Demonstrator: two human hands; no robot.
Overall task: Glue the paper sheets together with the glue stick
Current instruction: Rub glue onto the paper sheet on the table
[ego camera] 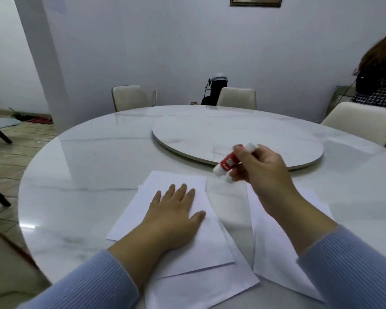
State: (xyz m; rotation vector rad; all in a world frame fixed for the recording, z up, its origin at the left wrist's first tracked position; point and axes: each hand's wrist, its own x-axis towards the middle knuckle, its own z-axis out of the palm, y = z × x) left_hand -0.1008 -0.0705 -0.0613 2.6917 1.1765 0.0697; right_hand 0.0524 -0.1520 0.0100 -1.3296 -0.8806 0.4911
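Note:
Two overlapping white paper sheets [210,248] lie on the near part of the round marble table [103,157]. My left hand [176,217] rests flat on the top sheet, fingers spread. Another white sheet [274,259] lies to the right, partly hidden under my right forearm. My right hand [261,170] hovers above the table beyond the sheets and grips a red and white glue stick [228,162], tilted with its lower white end pointing down and left. A small white piece shows at my fingertips under the stick; I cannot tell whether it is the cap.
A round marble turntable [236,132] sits in the table's middle, just behind my right hand. Cream chairs [129,97] stand around the far side. A person [379,72] is at the far right. A dark bag [216,90] stands by the far wall.

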